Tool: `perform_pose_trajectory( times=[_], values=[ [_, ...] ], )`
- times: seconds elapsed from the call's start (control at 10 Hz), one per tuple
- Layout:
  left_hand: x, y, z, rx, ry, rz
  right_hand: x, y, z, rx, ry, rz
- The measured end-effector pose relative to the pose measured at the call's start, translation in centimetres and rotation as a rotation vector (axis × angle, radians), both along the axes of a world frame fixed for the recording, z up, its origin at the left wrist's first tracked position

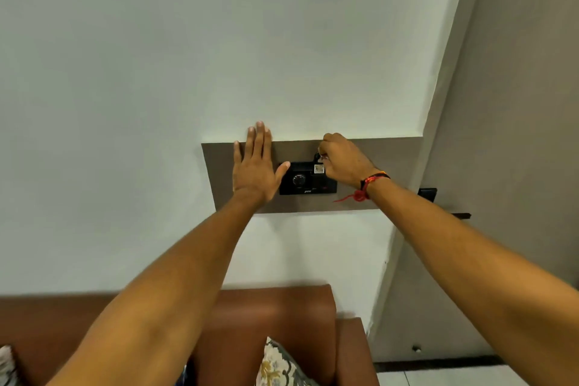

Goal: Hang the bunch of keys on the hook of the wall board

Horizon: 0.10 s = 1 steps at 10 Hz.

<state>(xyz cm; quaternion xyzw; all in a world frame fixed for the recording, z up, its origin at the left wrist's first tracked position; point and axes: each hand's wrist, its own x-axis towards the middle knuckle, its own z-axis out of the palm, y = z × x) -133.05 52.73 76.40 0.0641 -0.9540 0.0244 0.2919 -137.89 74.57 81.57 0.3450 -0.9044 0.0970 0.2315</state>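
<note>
A grey-brown wall board (385, 160) runs across the pale wall, with a black switch panel (300, 180) mounted on it. My left hand (255, 166) lies flat and open against the board, left of the panel. My right hand (343, 158), a red thread on its wrist, is closed on the bunch of keys (319, 166) just above the panel's top right corner. Only a small tag and a dark piece of the bunch show below my fingers. The hook itself is hidden behind my fingers and the keys.
A brown leather sofa (282, 316) stands below against the wall, with a patterned cushion (279, 367) on it. At the right a grey side wall (501, 135) juts out, carrying a second black panel (427, 194).
</note>
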Motion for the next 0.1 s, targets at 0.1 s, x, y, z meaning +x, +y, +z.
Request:
perform_pose_trajectory(
  times=[0.1],
  values=[
    [0.74, 0.70, -0.31, 0.005, -0.032, -0.013, 0.80, 0.25, -0.64, 0.008, -0.042, -0.032]
  ],
)
